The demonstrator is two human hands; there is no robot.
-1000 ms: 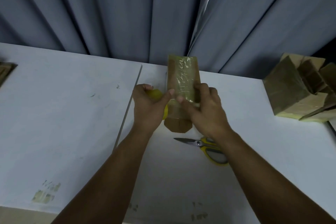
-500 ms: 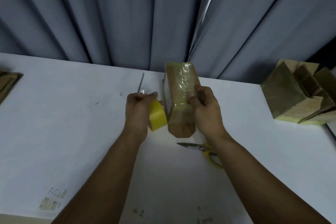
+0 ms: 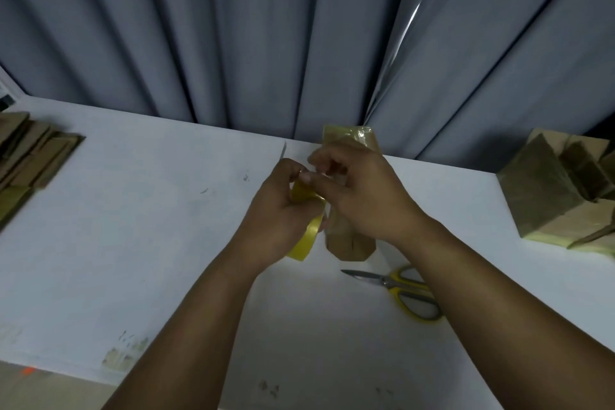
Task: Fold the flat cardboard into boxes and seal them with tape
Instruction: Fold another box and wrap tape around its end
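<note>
With the left hand (image 3: 283,210) curled round the tape (image 3: 304,240) and the right hand (image 3: 359,196) pinching at its loose end, best peel slowly and keep the strip straight — the box (image 3: 349,243), brown, top glossy with tape, stands on the table (image 3: 149,226) just behind both hands.

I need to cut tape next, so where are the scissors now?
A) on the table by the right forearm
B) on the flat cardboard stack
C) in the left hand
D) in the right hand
A: the scissors lie on the table beside the right forearm; the left hand holds the tape roll, and the right hand pinches at it.
</note>
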